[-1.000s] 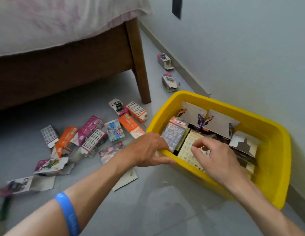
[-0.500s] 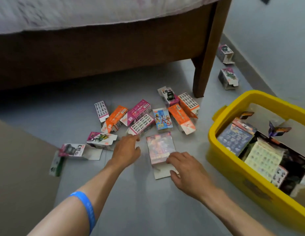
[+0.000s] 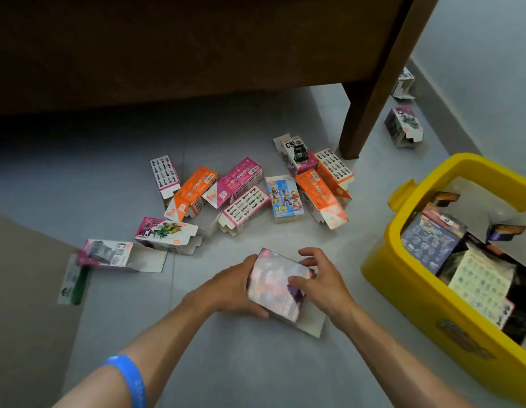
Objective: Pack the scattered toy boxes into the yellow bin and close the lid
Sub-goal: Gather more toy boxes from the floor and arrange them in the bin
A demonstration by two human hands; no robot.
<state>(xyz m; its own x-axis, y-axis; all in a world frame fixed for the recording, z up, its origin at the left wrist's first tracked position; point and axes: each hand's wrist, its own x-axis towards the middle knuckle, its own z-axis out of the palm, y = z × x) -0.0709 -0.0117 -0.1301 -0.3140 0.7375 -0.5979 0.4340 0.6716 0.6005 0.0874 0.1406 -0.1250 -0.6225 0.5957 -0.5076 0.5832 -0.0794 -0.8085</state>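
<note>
Glossy purple rectangular cardboard toy box (image 3: 275, 285), bottom flap open, gripped by left hand (image 3: 232, 290) and right hand (image 3: 322, 285). Open yellow plastic bin (image 3: 403, 290) at three o'clock, partly filled.

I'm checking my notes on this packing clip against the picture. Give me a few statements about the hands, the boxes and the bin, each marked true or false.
1. Both hands hold one shiny box: the left hand and right hand grip its sides. True.
2. The yellow bin is empty. False: it already holds several boxes.
3. The bin's lid is closed. False: the bin stands open, and no lid is on it.
4. A blue box with cartoon figures lies on the floor among the scattered ones. True.
5. Two boxes lie beyond the bed leg, near the wall. True.
</note>
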